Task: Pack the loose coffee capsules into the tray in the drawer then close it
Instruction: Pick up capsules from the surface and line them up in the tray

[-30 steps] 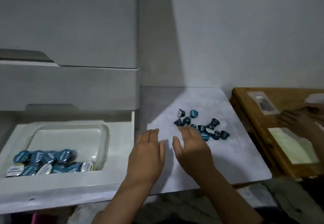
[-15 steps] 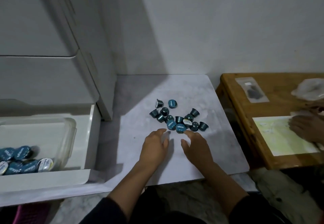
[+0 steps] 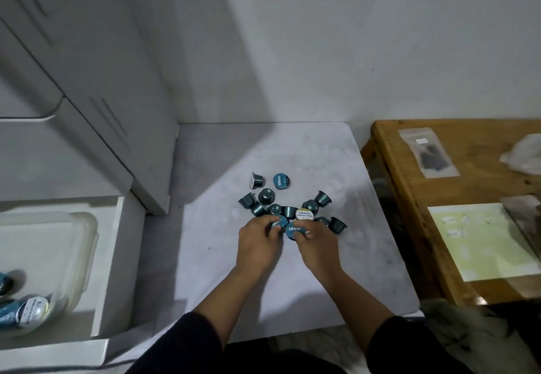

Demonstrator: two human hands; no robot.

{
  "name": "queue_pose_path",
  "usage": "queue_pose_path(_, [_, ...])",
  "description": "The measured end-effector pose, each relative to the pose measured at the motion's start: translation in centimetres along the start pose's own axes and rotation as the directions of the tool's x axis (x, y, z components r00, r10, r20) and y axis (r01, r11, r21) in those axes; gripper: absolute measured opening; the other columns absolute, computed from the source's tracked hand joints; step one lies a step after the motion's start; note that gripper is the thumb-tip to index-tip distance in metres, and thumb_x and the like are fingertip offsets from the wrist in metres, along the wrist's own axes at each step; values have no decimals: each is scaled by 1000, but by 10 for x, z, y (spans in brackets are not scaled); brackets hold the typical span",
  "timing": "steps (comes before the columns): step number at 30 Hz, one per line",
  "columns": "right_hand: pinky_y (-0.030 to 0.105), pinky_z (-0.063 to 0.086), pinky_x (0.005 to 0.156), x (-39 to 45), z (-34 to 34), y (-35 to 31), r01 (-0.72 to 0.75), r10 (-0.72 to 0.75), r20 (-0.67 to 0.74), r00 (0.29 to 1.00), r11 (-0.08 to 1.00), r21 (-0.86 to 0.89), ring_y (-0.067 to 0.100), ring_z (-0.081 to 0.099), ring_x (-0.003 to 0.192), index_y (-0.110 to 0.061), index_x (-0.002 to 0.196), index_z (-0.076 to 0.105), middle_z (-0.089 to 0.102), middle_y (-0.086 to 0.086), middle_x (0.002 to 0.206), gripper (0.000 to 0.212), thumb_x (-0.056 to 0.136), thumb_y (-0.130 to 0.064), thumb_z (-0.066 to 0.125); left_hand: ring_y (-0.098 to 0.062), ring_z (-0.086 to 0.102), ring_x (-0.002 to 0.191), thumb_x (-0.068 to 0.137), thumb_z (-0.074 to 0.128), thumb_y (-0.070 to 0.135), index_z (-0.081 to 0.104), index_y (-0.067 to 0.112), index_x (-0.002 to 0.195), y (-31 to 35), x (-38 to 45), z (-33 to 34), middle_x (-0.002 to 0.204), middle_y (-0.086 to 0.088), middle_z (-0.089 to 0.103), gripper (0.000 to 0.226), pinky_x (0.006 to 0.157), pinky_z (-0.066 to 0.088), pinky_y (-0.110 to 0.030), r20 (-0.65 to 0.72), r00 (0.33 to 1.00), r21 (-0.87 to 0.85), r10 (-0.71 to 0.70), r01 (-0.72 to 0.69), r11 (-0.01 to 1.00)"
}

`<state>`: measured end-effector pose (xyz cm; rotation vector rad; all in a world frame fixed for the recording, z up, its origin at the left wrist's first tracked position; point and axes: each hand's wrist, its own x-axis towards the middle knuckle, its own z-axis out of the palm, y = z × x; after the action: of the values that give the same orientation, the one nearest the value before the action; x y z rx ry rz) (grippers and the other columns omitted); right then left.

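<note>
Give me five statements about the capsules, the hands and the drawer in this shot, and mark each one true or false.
1. The drawer is open. True.
2. The left hand grips a blue-lidded capsule at the near edge of the pile. True.
3. The clear tray holds no capsules. False: some lie in its near left corner.
4. The right hand rests on the wooden table. False: it grips a capsule on the white surface.
5. Every loose capsule lid is blue. False: one capsule has a yellow and white lid.
</note>
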<state>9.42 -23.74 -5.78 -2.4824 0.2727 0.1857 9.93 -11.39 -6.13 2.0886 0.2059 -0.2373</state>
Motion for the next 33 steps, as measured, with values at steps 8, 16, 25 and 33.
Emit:
queue_pose_path(8, [0, 37, 60, -2, -2, 6, -129, 131, 4, 991, 965, 228, 11, 58, 75, -14, 88, 75, 73, 6, 89, 23, 82, -2, 55, -7, 62, 84, 87, 57, 5, 72, 20, 92, -1, 0, -3, 90, 5, 69, 22, 79, 40, -11, -28, 987, -160, -158, 152, 975])
queue_pose_path(16, [11, 47, 68, -18, -25, -11, 0, 21, -67, 998, 954, 300, 14, 66, 76, -16, 88, 74, 73, 0, 89, 23, 83, -3, 56, 11, 59, 68, 87, 54, 3, 73, 18, 91, 20, -21, -37, 85, 7, 69, 25, 63, 37, 6, -114, 993, -167, -36, 17, 986])
queue_pose_path(25, [23, 53, 79, -44, -58, -80, 125, -132, -28, 991, 819, 561, 8, 65, 76, -14, 86, 73, 70, -3, 81, 24, 85, 2, 55, -20, 58, 73, 88, 53, 7, 66, 40, 71, 39, -47, -119, 85, -2, 73, 39, 62, 41, -15, -126, 983, -62, 134, -143, 988])
queue_pose_path(33, [12, 49, 67, -77, -39, -178, 300, -388, 74, 919, 808, 507, 5, 62, 69, -17, 83, 74, 69, -6, 77, 22, 84, -2, 58, 3, 62, 66, 88, 57, 8, 69, 35, 75, 17, -77, -236, 77, 15, 71, 32, 65, 46, -7, -142, 965, 30, 219, -217, 976])
